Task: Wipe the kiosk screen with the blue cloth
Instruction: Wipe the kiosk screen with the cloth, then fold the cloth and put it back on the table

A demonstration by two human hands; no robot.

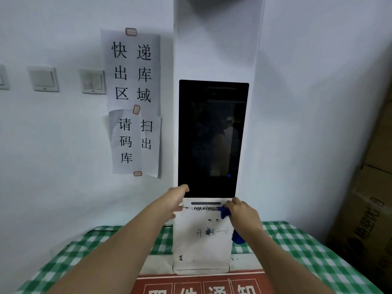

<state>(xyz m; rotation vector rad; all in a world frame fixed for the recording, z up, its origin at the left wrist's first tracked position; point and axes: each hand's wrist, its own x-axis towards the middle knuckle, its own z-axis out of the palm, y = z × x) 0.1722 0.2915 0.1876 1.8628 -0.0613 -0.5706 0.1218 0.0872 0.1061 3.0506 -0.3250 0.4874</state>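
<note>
On the wall at far left, two light switches point(44, 79) point(92, 81) are mounted side by side, with the edge of a third at the frame border. Right of them, two paper notices point(133, 71) point(135, 144) printed with black characters are fixed one above the other with red-bordered tape, the lower sheet creased. Next comes the white kiosk point(214, 49), standing upright against the wall; its dark screen point(212, 136) is unlit and shows faint reflections. The left hand point(176, 198) reaches to the lower left corner of the screen, fingers extended and touching the frame edge, holding nothing. Below the screen, the white panel point(201, 240) carries the lettering HIKROBOT, with black scuffs and marks. The right hand point(241, 213) sits at the panel's right edge, just below the screen's lower right corner, fingers curled around the blue cloth point(224, 212); a fold shows at the fingertips and more cloth hangs below the wrist. The cloth touches the panel, not the screen glass. The kiosk stands on a desk covered by a green checked cloth point(297, 240), with a red sign point(201, 283) at its foot. At far right, cardboard boxes point(364, 209) are stacked.
</note>
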